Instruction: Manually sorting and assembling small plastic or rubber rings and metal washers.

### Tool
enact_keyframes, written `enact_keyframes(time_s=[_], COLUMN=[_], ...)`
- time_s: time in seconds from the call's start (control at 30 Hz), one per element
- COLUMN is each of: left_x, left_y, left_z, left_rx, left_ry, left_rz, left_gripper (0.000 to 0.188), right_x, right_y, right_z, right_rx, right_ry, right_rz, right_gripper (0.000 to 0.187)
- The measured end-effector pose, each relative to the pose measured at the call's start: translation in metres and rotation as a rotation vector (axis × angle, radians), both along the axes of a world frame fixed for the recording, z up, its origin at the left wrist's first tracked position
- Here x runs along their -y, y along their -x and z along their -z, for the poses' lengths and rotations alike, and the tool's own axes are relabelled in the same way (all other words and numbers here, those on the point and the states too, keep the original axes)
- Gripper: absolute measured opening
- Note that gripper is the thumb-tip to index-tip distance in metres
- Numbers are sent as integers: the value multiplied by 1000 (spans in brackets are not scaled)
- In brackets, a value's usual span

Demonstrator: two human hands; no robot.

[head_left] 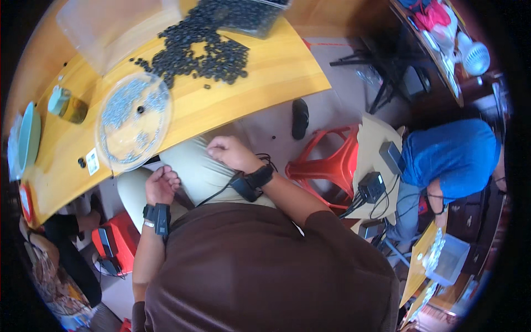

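Round clear tray (pixel 117 138), one: at the table's near edge, bearing small silvery pieces (pixel 123 102), too many to count, and one black ring (pixel 140 109). Left hand (pixel 162 185): low over the lap, fingers loosely curled. Right hand (pixel 232 153): above the thigh, thumb and fingers drawn nearly together; whether either holds something small cannot be told. Black pieces (pixel 227 61): one spread heap, uncounted. Jar (pixel 75 110), one. Basin (pixel 30 138), one, green. Table (pixel 271 72): yellow wood. Room: red stools (pixel 332 161), two; co-worker (pixel 451 157) in blue, rightward.
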State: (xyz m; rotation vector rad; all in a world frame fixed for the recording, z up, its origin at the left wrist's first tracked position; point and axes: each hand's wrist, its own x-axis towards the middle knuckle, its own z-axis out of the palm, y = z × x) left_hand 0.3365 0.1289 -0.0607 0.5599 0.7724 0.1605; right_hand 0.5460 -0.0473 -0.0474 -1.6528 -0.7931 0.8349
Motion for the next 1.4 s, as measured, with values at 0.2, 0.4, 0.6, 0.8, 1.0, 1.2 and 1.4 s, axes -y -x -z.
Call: enact_keyframes(time_s=[0.2, 0.4, 0.6, 0.8, 1.0, 1.2, 1.4], left_x=[3, 15, 56, 68, 83, 87, 91], left_y=[7, -6, -61, -106, -126, -129, -131], left_z=[-10, -46, -95, -88, -83, -87, -89], left_rx=[-159, -171, -38, -97, -131, -141, -158], left_ry=[-43, -237, -500, -483, -496, -489, -505], left_rz=[-10, 111, 607, 779, 817, 796, 784], left_gripper=[23, 30, 41, 45, 42, 40, 41], right_x=[-5, 30, 116, 214, 301, 319, 325], right_y=[-20, -62, -33, 5, 33, 25, 13], right_z=[-1, 36, 161, 261, 297, 197, 190], right_rx=[-277, -200, 33, 272, 265, -49, 162], right_ry=[-41, -76, 540, 696, 980, 623, 893], right_rz=[67, 293, 357, 270, 341, 976, 1105], right_gripper=[14, 17, 23, 24, 26, 27, 34])
